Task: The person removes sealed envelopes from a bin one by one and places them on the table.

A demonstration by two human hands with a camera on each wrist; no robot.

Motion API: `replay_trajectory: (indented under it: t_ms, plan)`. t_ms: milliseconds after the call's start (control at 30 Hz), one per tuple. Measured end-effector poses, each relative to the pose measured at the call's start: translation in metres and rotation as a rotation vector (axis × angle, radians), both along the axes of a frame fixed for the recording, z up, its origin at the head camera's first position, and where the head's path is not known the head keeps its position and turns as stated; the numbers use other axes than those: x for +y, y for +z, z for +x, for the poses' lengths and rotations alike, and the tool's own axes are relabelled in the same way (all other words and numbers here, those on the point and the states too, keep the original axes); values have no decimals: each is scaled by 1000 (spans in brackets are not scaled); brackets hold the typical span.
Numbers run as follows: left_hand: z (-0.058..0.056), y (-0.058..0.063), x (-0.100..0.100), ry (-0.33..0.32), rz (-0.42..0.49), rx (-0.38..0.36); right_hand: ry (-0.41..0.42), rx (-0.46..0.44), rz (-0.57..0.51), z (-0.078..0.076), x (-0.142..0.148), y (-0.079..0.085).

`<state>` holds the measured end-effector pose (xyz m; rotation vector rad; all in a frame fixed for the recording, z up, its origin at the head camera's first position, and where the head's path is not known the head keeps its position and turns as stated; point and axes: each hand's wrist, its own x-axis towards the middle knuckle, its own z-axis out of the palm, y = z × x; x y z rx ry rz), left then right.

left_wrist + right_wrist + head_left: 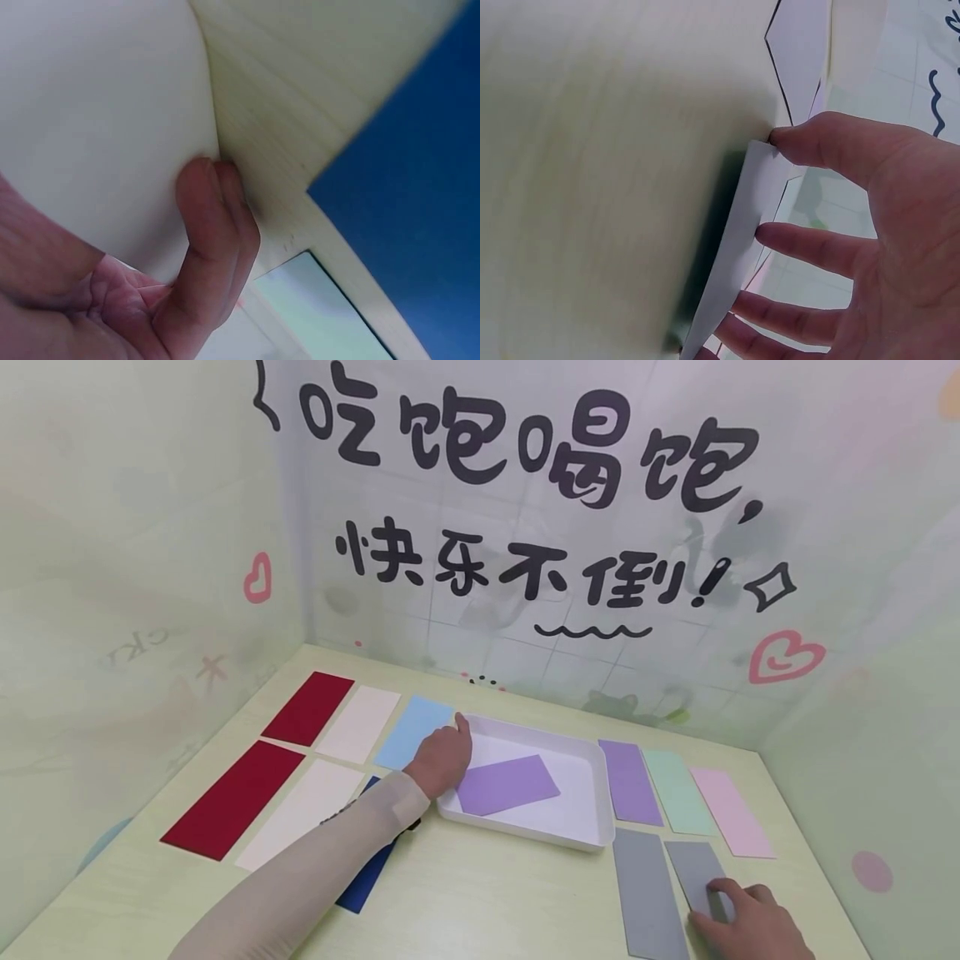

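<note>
My left hand (441,758) grips the left wall of a shallow white tray (573,785). In the left wrist view its curled fingers (206,232) press against the tray's white side, near a dark blue card. A purple card (510,783) lies at a slant inside the tray, its left end close by this hand. At the lower right, my right hand (757,920) holds the near end of a grey card (692,864). In the right wrist view, thumb and fingertips are spread along the card's edge (739,240), with a dark shadow beneath it.
Left of the tray lie two dark red cards (309,710), two pale pinkish-white cards (358,724), a light blue card (414,731) and the dark blue card (367,885). On its right are purple (630,783), mint (681,792), pink (731,814) and another grey card (648,893). Printed walls (525,635) enclose the table.
</note>
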<state>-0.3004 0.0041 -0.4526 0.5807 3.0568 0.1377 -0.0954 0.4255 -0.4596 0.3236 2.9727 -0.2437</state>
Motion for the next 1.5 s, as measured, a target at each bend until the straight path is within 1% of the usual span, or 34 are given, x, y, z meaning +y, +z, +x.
replay_trajectory:
  t_ms: [200,300,367,433,500,567,667,733,900,1033,1133,1267,1500]
  plan:
    - [1,3,0,10,17,-18,13,4,9,-2,2,-1]
    - [2,4,0,10,14,-25,22,12,20,-4,1,3]
    - [2,4,0,10,13,-24,36,19,24,-6,0,7]
    - [2,3,0,8,9,-20,57,46,30,-10,-4,12]
    - [2,3,-1,7,5,-21,74,76,27,-15,-11,19]
    - [1,2,-1,8,5,-23,73,97,10,-21,-21,28]
    - [0,1,-1,17,15,-33,80,130,-5,-33,-41,40]
    - [-1,0,-1,27,22,-42,107,170,-4,-43,-56,46]
    - [-1,0,0,45,22,-56,204,273,-3,-68,-94,54]
    - [0,2,1,53,18,-50,256,303,-14,-87,-123,58]
    - [0,2,2,57,13,-41,291,280,0,-103,-144,59]
    - [0,2,1,49,0,-26,354,242,28,-123,-166,55]
    - [0,0,1,41,9,-13,439,202,19,-146,-196,44]
